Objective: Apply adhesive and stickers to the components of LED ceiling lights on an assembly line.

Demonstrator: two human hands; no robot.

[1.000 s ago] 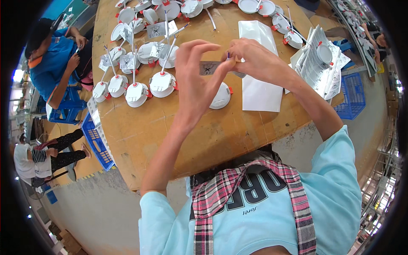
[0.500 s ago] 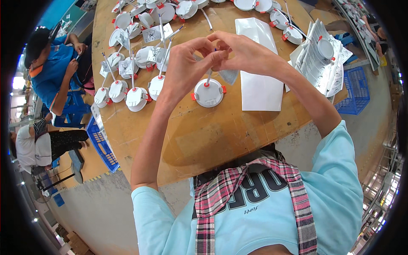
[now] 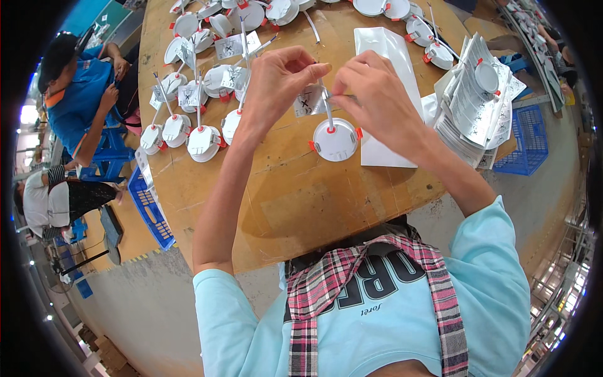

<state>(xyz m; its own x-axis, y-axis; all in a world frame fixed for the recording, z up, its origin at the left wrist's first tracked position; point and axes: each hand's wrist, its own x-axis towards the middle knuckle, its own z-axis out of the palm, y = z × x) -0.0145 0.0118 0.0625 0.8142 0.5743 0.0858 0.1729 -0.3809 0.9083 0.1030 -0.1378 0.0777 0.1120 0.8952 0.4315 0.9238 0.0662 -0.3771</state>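
A round white downlight with red spring-clip tips lies on the table in front of me, its white cable standing up. Thumb and forefinger of my left hand are pinched around the cable's upper end. A printed white label sticks out to the left of the cable, below those fingers. My right hand is closed at the cable beside the label, its fingertips apparently pinching the label's edge there; the exact contact is partly hidden.
More downlights with upright cables and labels crowd the table's left and far side. A white sheet lies under my right hand. Further right stand a stack of label sheets with a downlight on top and a blue crate. Co-workers sit left.
My hands were together over the cable and have parted slightly, the right moving right and down. The downlight has shifted right, and the label now shows left of the cable.
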